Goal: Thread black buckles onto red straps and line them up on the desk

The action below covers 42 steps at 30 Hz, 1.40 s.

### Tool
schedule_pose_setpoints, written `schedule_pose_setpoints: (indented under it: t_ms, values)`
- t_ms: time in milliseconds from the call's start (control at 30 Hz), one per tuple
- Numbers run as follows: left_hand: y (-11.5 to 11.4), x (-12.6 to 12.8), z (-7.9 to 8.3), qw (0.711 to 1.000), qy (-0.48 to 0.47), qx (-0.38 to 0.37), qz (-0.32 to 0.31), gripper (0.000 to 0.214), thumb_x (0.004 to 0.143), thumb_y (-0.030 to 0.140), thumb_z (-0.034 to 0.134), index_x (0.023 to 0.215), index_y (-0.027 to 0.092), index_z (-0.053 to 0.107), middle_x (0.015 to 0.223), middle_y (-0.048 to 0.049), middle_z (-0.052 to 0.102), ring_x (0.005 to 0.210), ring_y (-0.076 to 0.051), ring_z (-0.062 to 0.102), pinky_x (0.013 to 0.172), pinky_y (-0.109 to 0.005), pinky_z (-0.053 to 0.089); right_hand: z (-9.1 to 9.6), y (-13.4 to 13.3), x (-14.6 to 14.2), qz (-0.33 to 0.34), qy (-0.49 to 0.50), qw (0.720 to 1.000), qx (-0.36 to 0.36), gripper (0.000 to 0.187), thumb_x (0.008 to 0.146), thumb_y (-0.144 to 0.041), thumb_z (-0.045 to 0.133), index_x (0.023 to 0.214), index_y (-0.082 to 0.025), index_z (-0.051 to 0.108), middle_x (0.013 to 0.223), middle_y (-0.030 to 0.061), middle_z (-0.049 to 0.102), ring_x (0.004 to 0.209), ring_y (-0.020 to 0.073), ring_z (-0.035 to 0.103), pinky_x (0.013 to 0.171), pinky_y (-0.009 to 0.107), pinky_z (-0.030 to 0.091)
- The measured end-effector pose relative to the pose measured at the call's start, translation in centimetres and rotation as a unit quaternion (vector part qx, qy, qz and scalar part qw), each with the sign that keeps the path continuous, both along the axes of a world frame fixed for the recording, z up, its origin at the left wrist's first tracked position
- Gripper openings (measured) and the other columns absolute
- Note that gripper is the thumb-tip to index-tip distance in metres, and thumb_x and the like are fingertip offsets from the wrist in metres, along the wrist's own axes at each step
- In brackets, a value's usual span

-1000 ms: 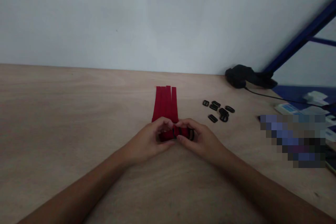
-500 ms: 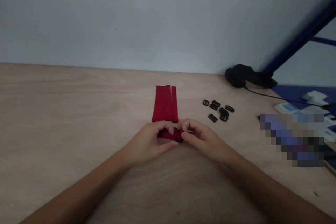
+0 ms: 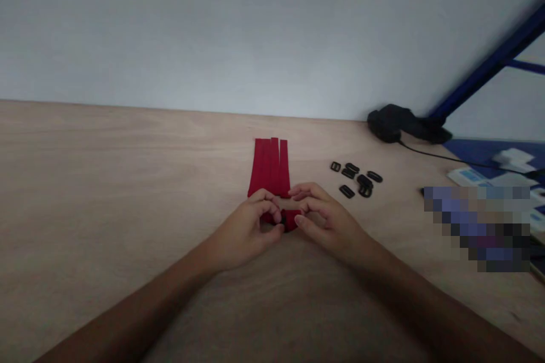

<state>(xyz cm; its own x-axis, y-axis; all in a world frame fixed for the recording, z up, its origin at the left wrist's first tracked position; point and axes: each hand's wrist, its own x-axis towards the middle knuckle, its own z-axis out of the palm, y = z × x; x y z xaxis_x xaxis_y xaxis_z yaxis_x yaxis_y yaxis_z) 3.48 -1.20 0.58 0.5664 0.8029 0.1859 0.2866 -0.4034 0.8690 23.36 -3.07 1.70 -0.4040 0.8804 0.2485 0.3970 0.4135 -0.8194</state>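
A pale wall [image 3: 204, 28] is rising along the back edge of the worktop [image 3: 106, 193]; a dark blue frame [image 3: 481, 71] is slanting upward beyond the back right corner; the left hand [image 3: 238, 235] is coming in over the middle of the worktop, fingers curling, thumb and fingertip nearly meeting in a pinch on a red strap [image 3: 293, 219]; the right hand [image 3: 336, 229] is facing it, half open, its thumb and a bent finger pinching the strap's right end while the index finger is stretching out apart from it; a black object [image 3: 395, 123] is lying at the back right corner beside the wall, a thin dark cable [image 3: 447, 155] running from it past the right edge; flat red strips [image 3: 269, 167] are lying side by side just behind the hands, their far ends pointing at the back edge; the red strap is sitting between the two hands, its left part hidden by fingers; several black buckles [image 3: 364, 182] are lying loosely grouped between the strips and the right edge; a small black piece [image 3: 283, 219] is showing on the strap by the left fingertips, its shape too blurred to tell
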Motion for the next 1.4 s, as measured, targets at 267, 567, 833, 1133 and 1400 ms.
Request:
schedule_pose_setpoints:
  t_ms: [267, 567, 833, 1133, 1400]
  values:
    - [0.2, 0.0, -0.3, 0.999, -0.005, 0.019, -0.033, 0.011, 0.086, 0.012, 0.054, 0.076, 0.017, 0.054, 0.097, -0.0052, 0.057, 0.095, -0.018, 0.056, 0.087, -0.032, 0.046, 0.6, -0.2, 0.5, 0.071, -0.107, 0.991, -0.022, 0.013, 0.086, -0.015, 0.058, 0.074, -0.019, 0.059, 0.115, 0.0077, 0.049, 0.108, 0.0192, 0.053, 0.089, 0.032, 0.049]
    - [0.2, -0.2, -0.1, 0.997, -0.03, -0.012, -0.073, 0.009, 0.087, 0.013, 0.056, 0.082, 0.017, 0.062, 0.106, -0.0073, 0.062, 0.102, -0.019, 0.059, 0.09, -0.034, 0.048, 0.3, 0.0, 0.9, 0.049, -0.11, 0.992, -0.047, 0.017, 0.083, -0.016, 0.063, 0.066, -0.018, 0.059, 0.107, 0.0065, 0.053, 0.1, 0.0188, 0.056, 0.086, 0.034, 0.05]
    - [0.6, -0.4, -0.5, 0.994, -0.067, -0.073, -0.043, 0.01, 0.085, 0.014, 0.059, 0.082, 0.017, 0.068, 0.103, -0.0056, 0.068, 0.101, -0.019, 0.062, 0.09, -0.033, 0.048, 0.0, 0.1, 0.6, -0.041, -0.039, 0.998, -0.029, 0.018, 0.082, -0.02, 0.061, 0.065, -0.019, 0.055, 0.11, 0.0074, 0.054, 0.105, 0.0199, 0.057, 0.089, 0.034, 0.048]
    - [0.2, 0.5, -0.5, 0.985, -0.102, -0.13, -0.042, 0.009, 0.08, 0.017, 0.064, 0.071, 0.015, 0.065, 0.102, -0.0066, 0.067, 0.097, -0.019, 0.063, 0.086, -0.031, 0.049, -0.6, -0.1, -0.3, -0.04, -0.004, 0.999, -0.011, 0.019, 0.077, -0.012, 0.059, 0.063, -0.02, 0.048, 0.103, 0.0078, 0.055, 0.096, 0.0185, 0.06, 0.075, 0.03, 0.054]
    - [0.5, 0.3, 0.0, 0.977, -0.095, -0.191, 0.018, 0.006, 0.077, 0.015, 0.066, 0.083, 0.016, 0.067, 0.088, -0.0017, 0.069, 0.086, -0.016, 0.063, 0.081, -0.028, 0.046, -0.9, -0.1, -0.2, -0.029, 0.046, 0.998, -0.035, 0.017, 0.08, -0.016, 0.058, 0.066, -0.02, 0.049, 0.102, 0.0064, 0.054, 0.09, 0.016, 0.06, 0.068, 0.026, 0.056]
